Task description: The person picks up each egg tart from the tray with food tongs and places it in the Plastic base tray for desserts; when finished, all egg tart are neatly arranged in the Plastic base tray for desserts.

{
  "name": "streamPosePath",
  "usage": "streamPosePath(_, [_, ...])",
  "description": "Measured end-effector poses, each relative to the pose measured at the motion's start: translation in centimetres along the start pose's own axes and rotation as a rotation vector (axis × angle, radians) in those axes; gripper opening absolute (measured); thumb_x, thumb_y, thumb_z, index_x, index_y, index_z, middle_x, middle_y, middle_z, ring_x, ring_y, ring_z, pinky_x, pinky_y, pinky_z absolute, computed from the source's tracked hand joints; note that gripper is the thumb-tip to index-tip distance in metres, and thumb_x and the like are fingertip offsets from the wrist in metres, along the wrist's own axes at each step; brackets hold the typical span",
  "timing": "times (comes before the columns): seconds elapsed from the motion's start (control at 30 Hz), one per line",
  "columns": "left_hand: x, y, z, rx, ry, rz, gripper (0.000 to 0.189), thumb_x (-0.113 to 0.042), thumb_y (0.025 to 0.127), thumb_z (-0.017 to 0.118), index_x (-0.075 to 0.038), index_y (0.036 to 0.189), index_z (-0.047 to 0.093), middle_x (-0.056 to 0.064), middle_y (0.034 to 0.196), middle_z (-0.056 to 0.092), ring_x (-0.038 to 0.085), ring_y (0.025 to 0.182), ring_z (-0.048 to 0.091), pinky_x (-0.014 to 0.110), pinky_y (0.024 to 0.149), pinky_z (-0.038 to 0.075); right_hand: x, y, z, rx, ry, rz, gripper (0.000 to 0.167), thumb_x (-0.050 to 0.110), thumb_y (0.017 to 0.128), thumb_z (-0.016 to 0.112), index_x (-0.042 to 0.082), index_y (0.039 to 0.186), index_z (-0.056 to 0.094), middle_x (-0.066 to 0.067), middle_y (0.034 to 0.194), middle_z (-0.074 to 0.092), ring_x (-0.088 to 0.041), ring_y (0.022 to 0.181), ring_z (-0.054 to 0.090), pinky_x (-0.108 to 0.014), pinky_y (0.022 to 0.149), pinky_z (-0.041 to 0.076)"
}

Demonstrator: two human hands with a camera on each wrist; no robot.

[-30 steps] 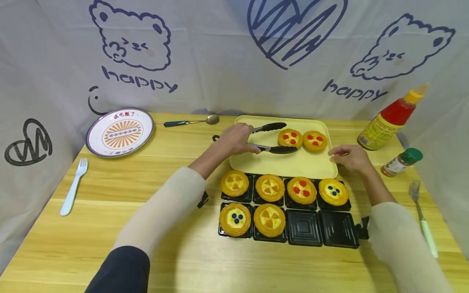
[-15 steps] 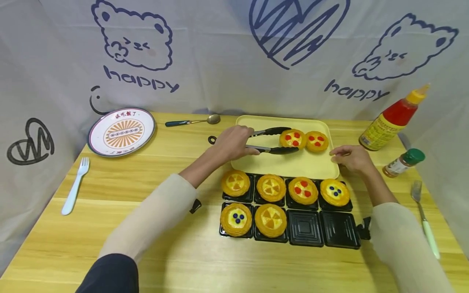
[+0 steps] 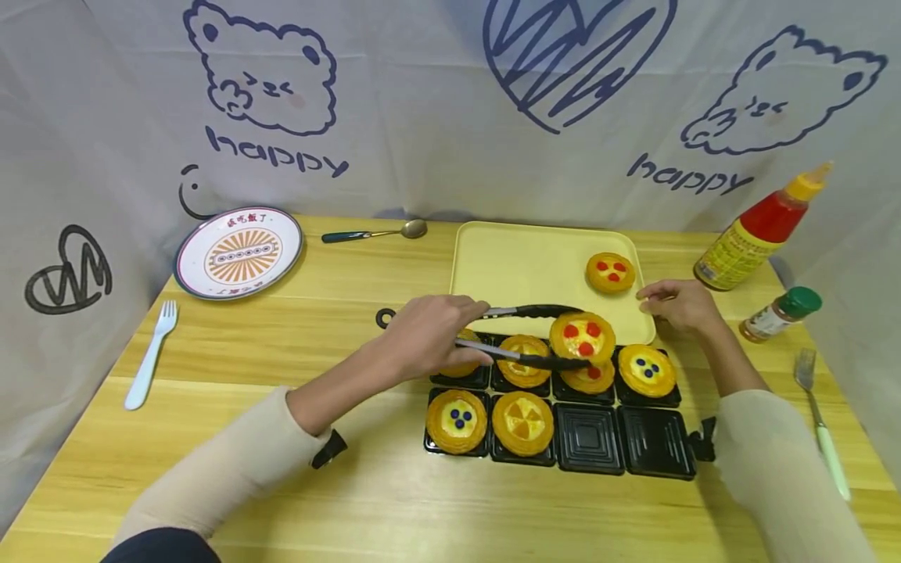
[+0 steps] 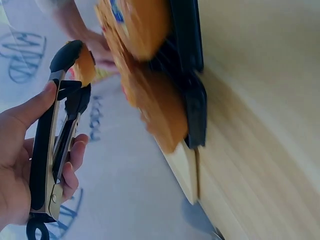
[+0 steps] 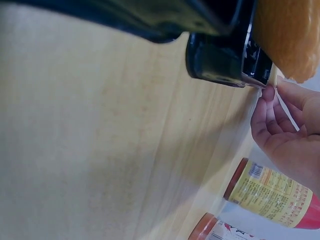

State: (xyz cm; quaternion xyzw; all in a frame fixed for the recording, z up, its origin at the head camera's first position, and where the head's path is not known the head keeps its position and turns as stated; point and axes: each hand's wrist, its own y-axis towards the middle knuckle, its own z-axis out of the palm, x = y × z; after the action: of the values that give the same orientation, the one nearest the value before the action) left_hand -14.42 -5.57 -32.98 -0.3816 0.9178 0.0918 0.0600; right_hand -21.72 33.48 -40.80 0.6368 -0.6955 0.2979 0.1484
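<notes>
My left hand grips a pair of black-and-steel tongs. Between their tips is an egg tart topped with red pieces, raised over the back row of black square trays and partly covering another red-topped tart there. With curled fingers and thumb, my right hand pinches the right edge of the yellow tray, as the right wrist view also shows. One red-topped tart lies on that tray. In the left wrist view the tongs sit between thumb and fingers.
Tarts with orange wedges or blueberries fill most black trays; the two front-right ones hold none. A plate, spoon and blue fork lie left. Right stand a sauce bottle and spice jar, with a green-handled fork.
The tongs have closed on the left red-topped tart and lifted it off the yellow tray, toward the front and slightly right, over the black trays. My right hand stays at the tray's edge.
</notes>
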Motion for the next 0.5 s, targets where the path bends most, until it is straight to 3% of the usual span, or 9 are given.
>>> streamPosePath(0.13, [-1.6,-1.4,0.3,0.032,-0.003,0.061,0.064,-0.052,0.081,0.067,-0.007,0.126,0.06,0.004,0.104,0.07,0.012,0.074,0.064,0.024,0.06,0.052,-0.1,0.0,-0.1,0.01,-0.003,-0.001,0.033,0.021,0.091,0.062,-0.003,0.113,0.064,-0.016,0.099,0.062,-0.018,0.079,0.052,-0.024,0.061,0.044])
streamPosePath(0.33, [-3.9,-2.5,1.1,0.131,0.025,0.135,0.06,-0.054,0.08,0.067,-0.01,0.121,0.061,-0.002,0.098,0.068,0.008,0.07,0.059,0.019,0.056,0.047,-0.2,0.2,-0.2,0.011,0.006,0.005,0.033,0.022,0.09,0.064,-0.003,0.113,0.064,-0.013,0.094,0.064,-0.017,0.076,0.053,-0.024,0.06,0.045])
streamPosePath(0.5, [-4.8,-2.7,2.0,0.164,0.048,0.141,0.054,-0.056,0.079,0.068,-0.013,0.11,0.062,-0.006,0.085,0.063,0.005,0.064,0.051,0.016,0.05,0.04,-0.3,0.2,-0.1,0.006,0.006,0.004,0.033,0.023,0.09,0.064,-0.003,0.112,0.064,-0.013,0.094,0.064,-0.018,0.077,0.054,-0.024,0.06,0.045])
